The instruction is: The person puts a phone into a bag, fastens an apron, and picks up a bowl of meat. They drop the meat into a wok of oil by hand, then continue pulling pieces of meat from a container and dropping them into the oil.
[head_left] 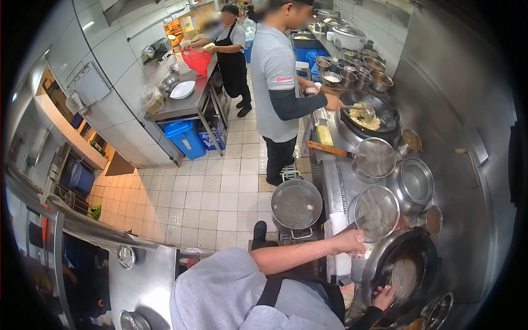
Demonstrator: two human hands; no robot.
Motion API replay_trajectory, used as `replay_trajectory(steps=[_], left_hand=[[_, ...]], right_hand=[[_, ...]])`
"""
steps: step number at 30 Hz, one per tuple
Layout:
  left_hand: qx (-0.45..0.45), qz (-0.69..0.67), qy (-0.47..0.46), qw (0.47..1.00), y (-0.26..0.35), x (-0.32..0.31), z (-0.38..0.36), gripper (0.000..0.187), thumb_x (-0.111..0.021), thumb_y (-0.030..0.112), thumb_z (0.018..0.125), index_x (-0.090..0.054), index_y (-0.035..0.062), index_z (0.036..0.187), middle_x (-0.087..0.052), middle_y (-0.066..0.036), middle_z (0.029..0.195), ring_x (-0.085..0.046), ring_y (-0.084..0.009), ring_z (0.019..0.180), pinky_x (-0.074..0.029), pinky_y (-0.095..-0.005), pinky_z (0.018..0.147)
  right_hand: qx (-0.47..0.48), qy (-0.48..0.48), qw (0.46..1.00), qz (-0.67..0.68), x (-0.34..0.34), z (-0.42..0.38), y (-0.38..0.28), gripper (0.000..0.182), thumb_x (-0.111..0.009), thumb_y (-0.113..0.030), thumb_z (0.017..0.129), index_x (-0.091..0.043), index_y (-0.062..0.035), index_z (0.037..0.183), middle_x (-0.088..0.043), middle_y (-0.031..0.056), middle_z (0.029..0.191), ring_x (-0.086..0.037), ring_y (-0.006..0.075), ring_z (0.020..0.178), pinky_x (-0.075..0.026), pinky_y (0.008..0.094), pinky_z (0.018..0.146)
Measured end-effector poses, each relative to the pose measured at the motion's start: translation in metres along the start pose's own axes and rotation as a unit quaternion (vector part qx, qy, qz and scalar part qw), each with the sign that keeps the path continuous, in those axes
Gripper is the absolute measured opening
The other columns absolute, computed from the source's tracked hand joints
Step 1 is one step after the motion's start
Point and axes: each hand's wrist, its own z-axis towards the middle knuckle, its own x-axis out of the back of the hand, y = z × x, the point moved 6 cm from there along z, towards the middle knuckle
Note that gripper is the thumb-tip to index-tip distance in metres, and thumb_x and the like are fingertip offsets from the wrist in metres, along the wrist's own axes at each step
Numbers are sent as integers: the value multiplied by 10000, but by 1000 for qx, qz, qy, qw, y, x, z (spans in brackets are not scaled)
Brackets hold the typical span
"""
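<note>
My left hand [349, 243] is closed, knuckles up, above the counter edge beside a wire strainer [377, 213]. The strainer's dark handle passes close to it; whatever the fingers hold is hidden. Lower down, my right hand [384, 297], below a dark sleeve, has curled fingers at the near rim of a black wok [428, 258]. What it grips cannot be made out. Inside the wok lies a round, pale shape [404, 278], perhaps a ladle or liquid. A rolled white cloth [339, 242] lies along the counter edge by my left forearm.
A co-worker [280, 71] stirs yellowish food [364, 116] in another wok. A second person [231, 52] stands by a side table [170, 107] with a red bag [199, 61]. A large water-filled pot [297, 204] stands low beside the counter. Metal pots [416, 180] line the stove.
</note>
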Motion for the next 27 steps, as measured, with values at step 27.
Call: replay_trajectory(steps=[27], left_hand=[[-93,462,13,882,27,-41,-26,322,-776,243,831,-625,8,990,-715,-237,888,-708,-439,903,-529,-498,775]], right_hand=[[18,-222,963,153,-164,-95,-134,181,-629,35,917,-724,68,1067,-718,72,895,-692,136,793,-601,293,718]])
